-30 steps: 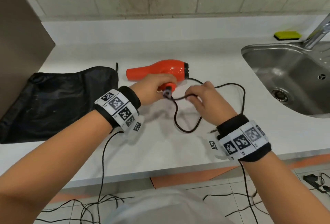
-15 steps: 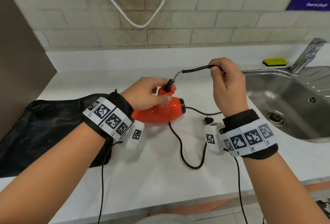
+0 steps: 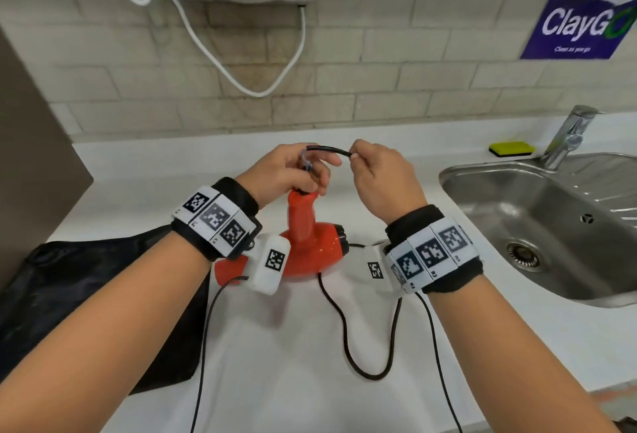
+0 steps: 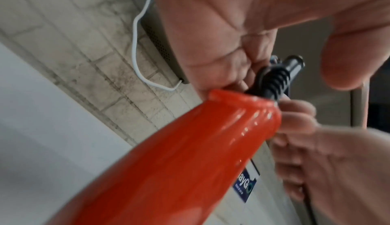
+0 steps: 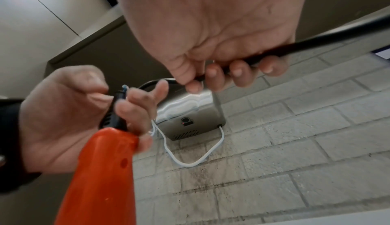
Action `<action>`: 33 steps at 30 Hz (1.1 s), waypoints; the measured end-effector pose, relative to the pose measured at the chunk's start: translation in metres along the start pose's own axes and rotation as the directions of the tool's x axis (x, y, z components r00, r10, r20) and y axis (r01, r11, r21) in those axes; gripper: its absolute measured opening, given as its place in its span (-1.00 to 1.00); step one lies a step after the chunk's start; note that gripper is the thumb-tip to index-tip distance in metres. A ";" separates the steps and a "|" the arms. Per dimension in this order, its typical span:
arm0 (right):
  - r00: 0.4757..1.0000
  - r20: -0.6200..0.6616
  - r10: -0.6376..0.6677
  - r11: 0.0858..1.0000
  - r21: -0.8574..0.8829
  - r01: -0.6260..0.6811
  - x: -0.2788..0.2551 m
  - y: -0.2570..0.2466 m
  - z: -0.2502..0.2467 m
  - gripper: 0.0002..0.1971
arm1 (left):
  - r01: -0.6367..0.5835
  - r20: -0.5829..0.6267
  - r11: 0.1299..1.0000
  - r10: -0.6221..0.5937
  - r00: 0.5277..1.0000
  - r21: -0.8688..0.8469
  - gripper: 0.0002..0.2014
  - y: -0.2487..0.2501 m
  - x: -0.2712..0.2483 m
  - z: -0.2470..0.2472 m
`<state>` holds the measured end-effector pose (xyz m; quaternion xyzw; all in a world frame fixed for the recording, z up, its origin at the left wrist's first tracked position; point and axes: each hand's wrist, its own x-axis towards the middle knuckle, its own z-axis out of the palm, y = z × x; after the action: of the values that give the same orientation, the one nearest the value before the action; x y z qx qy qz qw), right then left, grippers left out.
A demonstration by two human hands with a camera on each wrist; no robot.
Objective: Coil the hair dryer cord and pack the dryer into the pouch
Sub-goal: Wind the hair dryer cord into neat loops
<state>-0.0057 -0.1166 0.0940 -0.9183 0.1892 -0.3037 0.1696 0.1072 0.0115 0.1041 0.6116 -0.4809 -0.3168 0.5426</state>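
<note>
Over white counter (image 3: 310, 381) beside steel sink (image 3: 517, 191): left hand (image 3: 286, 170) grips dryer (image 3: 310, 250) handle; right hand (image 3: 382, 174) pinches cord (image 3: 329, 150).

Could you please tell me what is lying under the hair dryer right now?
The hair dryer stands over the white counter, its cord trailing from beneath. The left wrist covers whether its nose reaches the black pouch.

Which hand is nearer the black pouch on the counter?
Left. The left hand grips the top of the orange hair dryer's handle, just right of the pouch; the right hand pinches the cord farther right, toward the sink.
</note>
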 end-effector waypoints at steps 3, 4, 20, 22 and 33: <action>0.998 0.048 -0.034 0.998 -0.060 0.036 0.008 0.000 -0.003 -0.78 | 0.108 0.087 0.990 -0.101 0.991 -0.085 -0.67 0.013 0.010 -0.009; 0.997 0.062 -0.048 0.996 -0.067 0.052 0.011 -0.001 -0.005 -0.78 | 0.149 0.102 0.985 -0.140 0.985 -0.083 -0.56 0.016 0.014 -0.010; 0.951 0.286 0.118 0.981 0.116 -0.156 -0.005 0.022 0.034 -0.72 | 0.056 -0.196 0.833 -0.194 0.961 -0.550 -0.71 0.012 0.033 -0.012; 0.883 0.448 0.135 0.979 0.074 -0.188 -0.021 0.026 0.040 -0.70 | -0.009 -0.290 0.825 -0.188 0.939 -0.565 -0.70 0.009 0.035 -0.016; 0.881 0.374 -0.291 0.914 -0.163 0.371 -0.032 0.002 0.012 -0.73 | -0.033 -0.391 0.934 -0.117 0.913 -0.355 -0.67 0.009 0.033 -0.006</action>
<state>-0.0221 -0.1018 0.0683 -0.9889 0.0300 -0.1404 0.0377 0.1219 -0.0165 0.1189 0.5665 -0.2792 -0.2759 0.7246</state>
